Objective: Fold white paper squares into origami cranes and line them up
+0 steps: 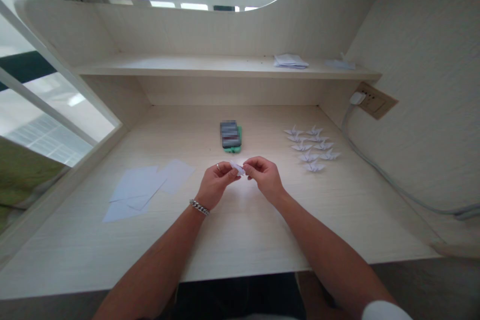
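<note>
A small folded white paper (237,168) is held above the middle of the desk, between both hands. My left hand (216,182), with a ring and a chain bracelet, pinches its left side between thumb and fingers. On the other side my right hand (264,176) grips the right end with thumb and fingertips. Fingers cover part of the paper, so its exact shape is hard to make out. Several folded paper cranes (309,157) stand in rows on the right of the desk. To the left lie several loose white paper sheets (137,182), partly overlapping.
A phone (229,135) with a green item under it lies just beyond my hands. The shelf (195,65) above holds a stack of folded paper (290,61). Along the right wall, a grey cable (382,172) runs from a plug in the socket (377,101).
</note>
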{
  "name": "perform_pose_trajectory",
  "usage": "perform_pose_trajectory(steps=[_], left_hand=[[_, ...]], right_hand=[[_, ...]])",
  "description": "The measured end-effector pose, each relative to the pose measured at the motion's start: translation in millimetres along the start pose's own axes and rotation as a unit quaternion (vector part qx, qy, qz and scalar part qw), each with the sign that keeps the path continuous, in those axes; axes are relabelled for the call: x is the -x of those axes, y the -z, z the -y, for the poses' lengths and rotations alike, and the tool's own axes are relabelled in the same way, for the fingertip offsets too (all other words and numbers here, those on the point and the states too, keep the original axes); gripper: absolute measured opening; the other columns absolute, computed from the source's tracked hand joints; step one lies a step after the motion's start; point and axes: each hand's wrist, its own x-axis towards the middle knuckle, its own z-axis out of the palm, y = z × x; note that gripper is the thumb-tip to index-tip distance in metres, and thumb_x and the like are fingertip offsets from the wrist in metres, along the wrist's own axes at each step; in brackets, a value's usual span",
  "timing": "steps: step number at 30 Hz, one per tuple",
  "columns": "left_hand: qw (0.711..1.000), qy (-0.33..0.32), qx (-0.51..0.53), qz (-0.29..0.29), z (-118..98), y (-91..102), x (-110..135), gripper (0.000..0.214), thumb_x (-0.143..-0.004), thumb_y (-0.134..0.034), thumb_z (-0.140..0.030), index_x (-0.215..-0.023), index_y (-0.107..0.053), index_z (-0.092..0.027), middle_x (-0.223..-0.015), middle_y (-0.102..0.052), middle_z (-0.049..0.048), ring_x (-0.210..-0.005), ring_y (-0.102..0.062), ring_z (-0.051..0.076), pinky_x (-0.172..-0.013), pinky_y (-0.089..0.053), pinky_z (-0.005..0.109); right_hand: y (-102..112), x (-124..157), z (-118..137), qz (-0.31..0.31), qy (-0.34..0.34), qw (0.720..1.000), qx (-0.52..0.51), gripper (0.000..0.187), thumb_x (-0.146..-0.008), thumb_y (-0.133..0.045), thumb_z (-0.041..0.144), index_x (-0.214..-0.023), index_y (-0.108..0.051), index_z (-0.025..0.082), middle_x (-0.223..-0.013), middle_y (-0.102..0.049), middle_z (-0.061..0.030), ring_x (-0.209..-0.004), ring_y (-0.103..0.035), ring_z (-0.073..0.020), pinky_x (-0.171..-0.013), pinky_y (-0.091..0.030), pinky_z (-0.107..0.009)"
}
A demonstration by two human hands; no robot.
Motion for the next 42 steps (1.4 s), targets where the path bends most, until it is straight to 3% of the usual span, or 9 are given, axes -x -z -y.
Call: perform_pose_trajectory(steps=[4,11,21,32,38,42], left_hand=[[1.0,0.02,-0.007,-0.013,0,0.8,0,0.024,-0.064,-0.081,-0.034,-0.077,-0.071,-0.016,-0.078,-0.071,0.0037,-0.072,-0.066,0.015,-0.077,-0.057,0.033],[0.998,0.024,-0.051,-0.019,3,-1.4,-1,0.031,-0.066,-0.079,-0.041,-0.082,-0.074,-0.015,-0.079,-0.072,0.0056,-0.073,-0.065,0.015,-0.077,-0.057,0.034],[0.992,0.042,-0.114,-0.032,1,-2.6,0,0.036,-0.065,-0.078,-0.045,-0.086,-0.077,-0.015,-0.076,-0.073,0.0053,-0.067,-0.062,0.014,-0.071,-0.055,0.03],[0.992,-0.012,-0.116,-0.047,1,-4.6,0,0.028,-0.066,-0.078,-0.039,-0.08,-0.076,-0.014,-0.071,-0.071,0.0041,-0.063,-0.06,0.012,-0.064,-0.052,0.025],[0.991,0.004,-0.126,-0.037,1,-5.2,-1,0.028,-0.067,-0.076,-0.039,-0.079,-0.074,-0.013,-0.073,-0.07,0.0045,-0.064,-0.06,0.012,-0.063,-0.051,0.024],[0.991,0.022,-0.129,-0.026,1,-4.0,-1,0.029,-0.066,-0.077,-0.04,-0.076,-0.073,-0.013,-0.069,-0.069,0.004,-0.062,-0.059,0.011,-0.061,-0.05,0.024]], right_hand=[[2,3,5,0.013,0.094,0.991,0.094,0.011,-0.077,-0.067,0.029,-0.083,-0.072,0.022,-0.084,-0.066,-0.0042,-0.072,-0.06,-0.0164,-0.061,-0.049,-0.028],[0,8,9,-0.008,0.13,0.977,0.171,0.011,-0.077,-0.063,0.021,-0.083,-0.072,0.021,-0.084,-0.066,-0.0045,-0.071,-0.061,-0.0165,-0.062,-0.05,-0.028],[0,4,0,-0.005,0.056,0.985,0.161,0.01,-0.076,-0.066,0.023,-0.083,-0.072,0.02,-0.082,-0.072,-0.0055,-0.074,-0.065,-0.0198,-0.071,-0.051,-0.033],[-8,3,-5,-0.025,0.02,0.995,0.096,0.014,-0.072,-0.065,0.026,-0.082,-0.062,0.016,-0.075,-0.067,-0.0037,-0.066,-0.063,-0.0151,-0.061,-0.051,-0.026],[-9,4,-5,-0.027,0.031,0.991,0.129,0.025,-0.073,-0.06,0.021,-0.097,-0.064,0.015,-0.071,-0.064,-0.0013,-0.062,-0.06,-0.0134,-0.058,-0.049,-0.024],[-4,4,-1,-0.009,0.039,0.986,0.162,0.019,-0.073,-0.061,0.02,-0.09,-0.069,0.015,-0.072,-0.067,-0.0028,-0.064,-0.062,-0.0143,-0.061,-0.05,-0.026]])
